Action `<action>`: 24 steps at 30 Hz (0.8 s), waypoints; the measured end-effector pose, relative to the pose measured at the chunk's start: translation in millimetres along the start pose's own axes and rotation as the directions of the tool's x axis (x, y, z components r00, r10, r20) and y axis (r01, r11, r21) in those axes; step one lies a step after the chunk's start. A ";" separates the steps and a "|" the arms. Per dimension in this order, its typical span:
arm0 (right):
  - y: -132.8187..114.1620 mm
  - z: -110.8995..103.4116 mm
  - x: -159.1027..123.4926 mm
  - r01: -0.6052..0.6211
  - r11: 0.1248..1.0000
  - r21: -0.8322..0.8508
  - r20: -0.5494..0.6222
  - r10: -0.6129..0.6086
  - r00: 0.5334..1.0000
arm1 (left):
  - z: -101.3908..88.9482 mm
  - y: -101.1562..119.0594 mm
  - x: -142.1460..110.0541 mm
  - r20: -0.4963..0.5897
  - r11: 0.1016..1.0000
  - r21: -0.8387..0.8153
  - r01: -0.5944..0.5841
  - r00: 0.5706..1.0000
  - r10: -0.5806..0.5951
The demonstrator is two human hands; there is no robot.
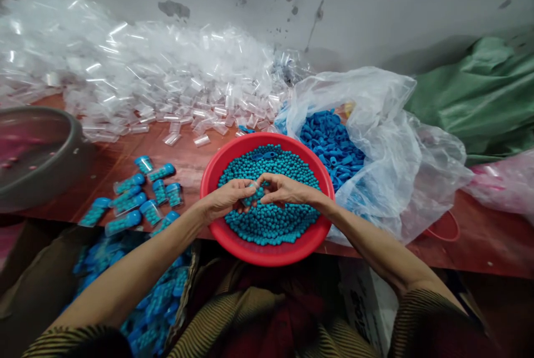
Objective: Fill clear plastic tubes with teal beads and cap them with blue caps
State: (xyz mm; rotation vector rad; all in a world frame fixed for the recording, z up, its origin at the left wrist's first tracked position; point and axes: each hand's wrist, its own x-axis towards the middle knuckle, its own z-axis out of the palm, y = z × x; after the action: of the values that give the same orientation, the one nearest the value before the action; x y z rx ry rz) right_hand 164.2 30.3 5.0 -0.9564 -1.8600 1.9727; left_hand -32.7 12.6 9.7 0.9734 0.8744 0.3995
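Observation:
A red bowl (pixel 214 171) full of small teal beads (pixel 271 224) sits at the table's near edge. Both my hands meet over its middle. My left hand (pixel 227 197) is closed around a small clear tube partly filled with beads (pixel 251 195). My right hand (pixel 283 189) pinches its fingers together at the tube's end; what it pinches is too small to make out. Several filled tubes with blue caps (pixel 137 196) lie on the table left of the bowl.
A large heap of empty clear tubes (pixel 137 74) covers the far left of the table. A clear plastic bag of blue caps (pixel 334 143) lies right of the bowl. A grey basin (pixel 75 149) stands far left. A box of filled tubes (pixel 158 302) sits below.

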 end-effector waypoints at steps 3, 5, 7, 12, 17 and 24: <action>0.7 0.8 -0.6 -0.008 0.999 0.041 0.022 0.007 1.000 | 1.2 1.4 -0.2 0.017 1.000 0.022 0.021 1.000 -0.022; 1.0 2.3 -0.8 -0.002 0.998 0.060 -0.042 0.005 0.999 | 1.7 2.2 -0.4 -0.012 1.000 0.025 0.005 1.000 -0.004; 0.2 2.5 -1.6 -0.014 0.998 0.058 -0.094 0.019 0.995 | 1.9 2.4 -0.6 -0.031 0.999 0.039 -0.006 0.999 0.007; -9.7 -11.1 -5.1 -0.149 0.960 -0.237 0.062 0.168 0.984 | 1.2 -1.4 2.1 -0.065 0.994 0.107 0.013 0.998 -0.006; -13.7 -28.9 16.6 -0.242 0.469 -0.849 -0.261 0.026 0.965 | -1.4 -5.2 7.6 -0.294 0.996 0.083 0.019 0.956 0.006; 5.8 -37.6 72.5 -0.387 0.208 -0.898 -0.421 -0.152 0.894 | -3.7 -8.3 9.4 -0.331 0.999 0.048 0.002 0.944 0.014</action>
State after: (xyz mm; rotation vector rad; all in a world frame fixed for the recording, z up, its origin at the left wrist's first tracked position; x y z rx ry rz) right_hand 134.7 102.8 -19.3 -1.6772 -2.7037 0.1486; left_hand -30.6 16.3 -2.6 0.9677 1.1899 0.5607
